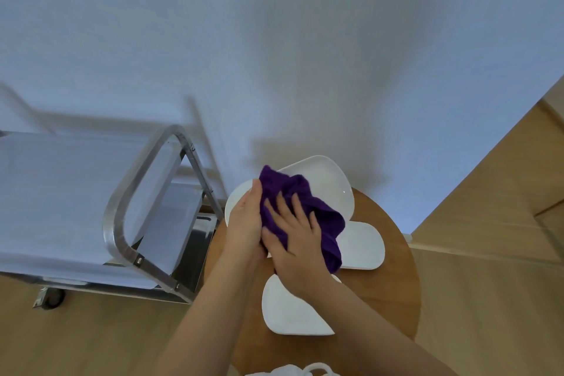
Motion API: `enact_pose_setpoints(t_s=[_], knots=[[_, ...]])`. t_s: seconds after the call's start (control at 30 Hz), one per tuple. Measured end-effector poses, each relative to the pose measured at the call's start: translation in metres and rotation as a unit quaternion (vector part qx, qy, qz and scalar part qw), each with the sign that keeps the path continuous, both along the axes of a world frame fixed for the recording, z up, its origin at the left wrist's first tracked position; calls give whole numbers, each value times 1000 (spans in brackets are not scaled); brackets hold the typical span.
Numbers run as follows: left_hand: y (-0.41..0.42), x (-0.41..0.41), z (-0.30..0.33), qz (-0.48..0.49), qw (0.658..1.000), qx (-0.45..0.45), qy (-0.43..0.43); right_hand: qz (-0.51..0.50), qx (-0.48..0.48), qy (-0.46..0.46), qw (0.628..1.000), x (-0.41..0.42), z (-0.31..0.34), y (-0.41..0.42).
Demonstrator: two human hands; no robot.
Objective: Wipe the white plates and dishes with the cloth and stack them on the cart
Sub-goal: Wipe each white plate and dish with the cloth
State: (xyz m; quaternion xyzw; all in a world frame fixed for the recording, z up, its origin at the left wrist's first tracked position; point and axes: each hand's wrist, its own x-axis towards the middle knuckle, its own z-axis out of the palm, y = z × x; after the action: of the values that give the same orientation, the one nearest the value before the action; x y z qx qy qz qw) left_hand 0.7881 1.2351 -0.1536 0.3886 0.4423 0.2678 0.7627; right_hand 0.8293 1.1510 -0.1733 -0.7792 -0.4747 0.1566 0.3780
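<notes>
The left hand (pixel 244 220) is holding the large white dish (pixel 323 186) by its near-left rim, its grip wrapping the edge with the thumb lying along the upper face beside the cloth; the fingers underneath are hidden, so how far they curl cannot be told. The right hand (pixel 294 238) is pressing the purple cloth (pixel 308 214) flat against the dish, fingers spread and nearly straight, so its grip is open and simply bearing down on the fabric rather than pinching it.

In the head view, the dish is sitting tilted above the far-left part of the round wooden desk (pixel 393 278), with its far edge raised toward the white wall (pixel 274 40). The cloth is bunching over the middle and near side of the dish, and one fold is hanging down past the right hand, in front of a second white plate (pixel 363 247) that is lying flat on the desk to the right. A third white plate (pixel 290 311) is lying flat on the near side of the desk, partly under the right wrist. The 2 forearms are crossing close together over the desk's near-left edge.

The metal cart (pixel 146 201) is standing just left of the desk, its tubular handle loop facing the camera and its top shelf looking pale and bare of dishes. A caster wheel (pixel 53 296) is showing at its lower left corner on the wood floor (pixel 488 299). Something white and crumpled (pixel 302 371) is peeking in at the bottom edge, too cropped to identify.
</notes>
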Motion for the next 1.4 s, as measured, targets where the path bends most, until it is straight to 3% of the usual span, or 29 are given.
enact_pose_setpoints(t_s=[0.13,0.2,0.27,0.4,0.47,0.63,0.7,0.8,1.0,1.4], knots=[[7,-10,-5,45,996,-76,17,108,24,-24,994,6,-13,-28],[10,-14,-9,15,993,-114,14,141,21,-67,988,17,-25,-42],[11,-17,-15,-32,992,-122,14,139,24,-102,985,26,-36,-51],[9,-24,-22,-98,981,-153,-71,84,28,-143,986,41,-51,-61],[10,-29,-25,-105,985,-119,-62,69,-3,-145,987,50,-57,-67],[6,-40,-41,-87,993,-65,54,78,-156,-165,971,67,-77,-79],[-1,-41,-52,-84,991,-48,93,56,-190,-131,971,67,-84,-84],[-9,-42,-70,-89,978,-6,187,-59,-158,67,983,64,-84,-92],[-16,-49,-107,-90,969,-15,229,-272,-81,289,914,66,-89,-104],[-16,-33,-198,-145,922,-20,358,-323,-98,335,880,72,-104,-117]])
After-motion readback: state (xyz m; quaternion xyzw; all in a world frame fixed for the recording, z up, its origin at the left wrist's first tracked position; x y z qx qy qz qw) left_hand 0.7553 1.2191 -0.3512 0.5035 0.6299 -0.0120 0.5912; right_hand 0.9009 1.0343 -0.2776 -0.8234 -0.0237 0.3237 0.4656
